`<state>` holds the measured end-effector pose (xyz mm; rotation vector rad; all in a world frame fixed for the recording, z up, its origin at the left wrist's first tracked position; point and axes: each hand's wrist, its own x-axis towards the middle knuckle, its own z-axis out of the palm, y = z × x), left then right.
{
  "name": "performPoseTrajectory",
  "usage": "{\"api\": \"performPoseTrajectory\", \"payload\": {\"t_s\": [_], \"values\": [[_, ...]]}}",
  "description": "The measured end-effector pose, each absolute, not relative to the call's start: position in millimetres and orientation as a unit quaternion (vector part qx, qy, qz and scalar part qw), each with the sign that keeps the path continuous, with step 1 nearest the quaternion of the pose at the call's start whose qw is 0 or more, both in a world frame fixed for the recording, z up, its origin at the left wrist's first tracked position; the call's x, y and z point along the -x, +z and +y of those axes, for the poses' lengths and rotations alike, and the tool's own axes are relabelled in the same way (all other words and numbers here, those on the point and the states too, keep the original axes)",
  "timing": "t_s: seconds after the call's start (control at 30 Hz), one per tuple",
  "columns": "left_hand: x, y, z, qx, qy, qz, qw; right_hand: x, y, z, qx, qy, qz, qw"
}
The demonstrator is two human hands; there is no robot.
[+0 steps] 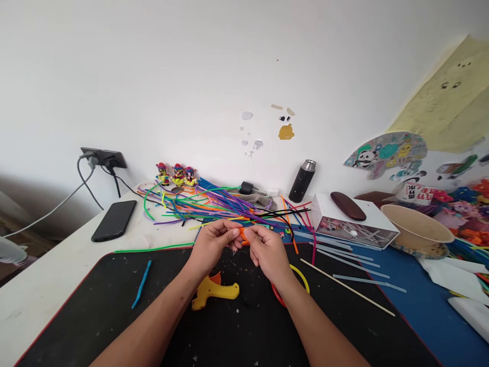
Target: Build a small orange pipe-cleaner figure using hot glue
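My left hand (216, 244) and my right hand (269, 250) meet over the far part of the black mat (153, 331). Between their pinched fingertips is a small piece of orange pipe cleaner (242, 234), mostly covered by the fingers. Below my left wrist lies a yellow glue gun (219, 291) with an orange trigger. Partly behind my right forearm are a yellow ring (301, 275) and a red ring (278, 295). A twisted blue pipe cleaner piece (142, 284) rests on the mat's left side.
A heap of colourful pipe cleaners (214, 199) spreads behind my hands. Clear glue sticks (359, 260) and a wooden stick (347, 287) lie to the right, near a white box (321, 209) and a beige bowl (416, 224). A black thermos (301, 182) stands behind; a phone (114, 220) lies left.
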<state>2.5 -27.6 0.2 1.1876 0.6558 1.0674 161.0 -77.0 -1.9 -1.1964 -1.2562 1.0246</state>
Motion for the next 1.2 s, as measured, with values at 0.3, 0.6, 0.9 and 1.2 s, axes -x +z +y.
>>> {"api": "performPoseTrajectory", "payload": {"t_s": [0.3, 0.6, 0.9, 1.2], "values": [[-2.8, 1.7, -28.8, -0.485, 0.466, 0.268, 0.689, -159.7, 3.2, -78.9, 0.5, 0.439, -0.517, 0.538], [-2.1, 4.5, -29.7, -0.498, 0.475, 0.28, 0.669, -158.5, -1.5, -77.7, 0.498, 0.445, -0.514, 0.538], [-6.9, -0.9, -28.0, -0.479, 0.479, 0.284, 0.679, -160.8, -1.8, -75.3, 0.496, 0.453, -0.504, 0.543], [-5.6, -0.6, -28.6, -0.475, 0.489, 0.28, 0.676, -155.8, 0.9, -78.9, 0.475, 0.492, -0.48, 0.549]]}}
